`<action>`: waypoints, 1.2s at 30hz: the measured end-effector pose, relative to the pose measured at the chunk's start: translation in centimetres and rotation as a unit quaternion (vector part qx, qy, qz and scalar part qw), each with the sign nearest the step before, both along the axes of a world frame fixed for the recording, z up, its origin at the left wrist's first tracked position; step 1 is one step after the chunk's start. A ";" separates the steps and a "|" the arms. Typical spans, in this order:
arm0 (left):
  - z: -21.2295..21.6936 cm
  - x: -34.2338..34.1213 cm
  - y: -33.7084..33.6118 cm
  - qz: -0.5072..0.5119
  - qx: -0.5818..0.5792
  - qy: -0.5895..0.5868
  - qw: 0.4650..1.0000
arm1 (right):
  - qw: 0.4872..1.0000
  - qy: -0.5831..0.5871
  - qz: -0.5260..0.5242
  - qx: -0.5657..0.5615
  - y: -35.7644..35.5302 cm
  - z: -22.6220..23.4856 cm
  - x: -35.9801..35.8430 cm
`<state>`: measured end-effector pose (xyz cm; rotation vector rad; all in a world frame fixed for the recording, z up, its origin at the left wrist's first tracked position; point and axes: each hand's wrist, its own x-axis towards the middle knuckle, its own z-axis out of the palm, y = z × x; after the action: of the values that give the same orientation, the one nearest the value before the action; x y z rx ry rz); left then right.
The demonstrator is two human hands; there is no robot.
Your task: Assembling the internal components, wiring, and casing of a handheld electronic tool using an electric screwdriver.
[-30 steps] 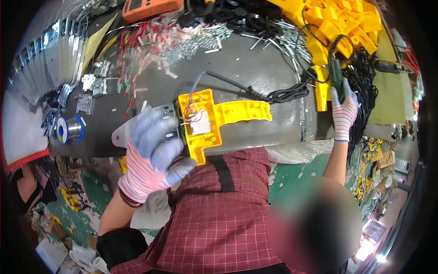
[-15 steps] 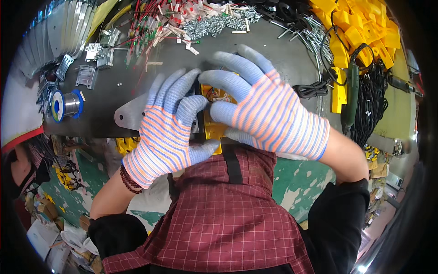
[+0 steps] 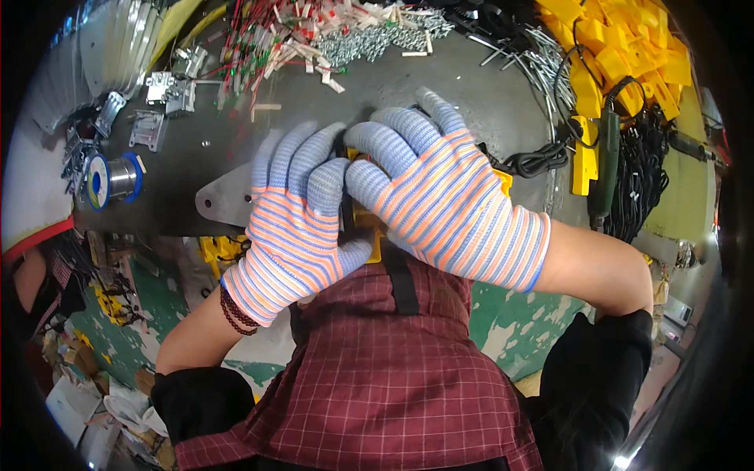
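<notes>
A yellow plastic housing (image 3: 375,242) stands at the table's near edge, mostly hidden by both hands. My left hand (image 3: 294,216), in a striped glove with blue-grey fingertips, grips its left side, thumb near the bottom and fingers bent above. Over the top and right side curl the fingers of my right hand (image 3: 452,204), gloved alike; its thumb and index tips press close to the housing, and the inside is covered. Beside my left hand lies a flat grey metal plate (image 3: 224,196) with a rounded, holed end.
A solder wire spool (image 3: 118,180) and metal brackets (image 3: 147,129) lie left. Along the back are heaped screws (image 3: 365,47) and red-and-white wired parts (image 3: 259,59). On the right are a coiled black cable (image 3: 538,159), yellow housings (image 3: 620,55) and a green-handled tool (image 3: 605,169).
My right hand has come down over the housing, its fingers curling further in and hiding the wires seen inside before. My left hand has shifted slightly and stays at the housing's left side.
</notes>
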<state>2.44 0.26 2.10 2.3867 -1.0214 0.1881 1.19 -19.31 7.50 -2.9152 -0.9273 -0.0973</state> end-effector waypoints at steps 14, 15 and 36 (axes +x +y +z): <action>1.1 1.9 2.7 -0.052 0.071 0.056 0.995 | 0.889 0.169 -0.218 0.365 -12.0 -2.3 -3.2; 1.5 2.0 2.6 -0.052 0.075 0.044 0.995 | 0.932 0.133 -0.180 0.285 -12.3 -2.3 -3.0; 3.9 5.0 -2.0 -0.148 -0.143 0.077 0.975 | 0.969 0.120 -0.126 0.173 -12.1 0.6 -2.1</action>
<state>7.39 -1.77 5.95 1.9332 -1.1739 0.0358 -0.91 -31.37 8.12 -2.6262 -0.4465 0.0726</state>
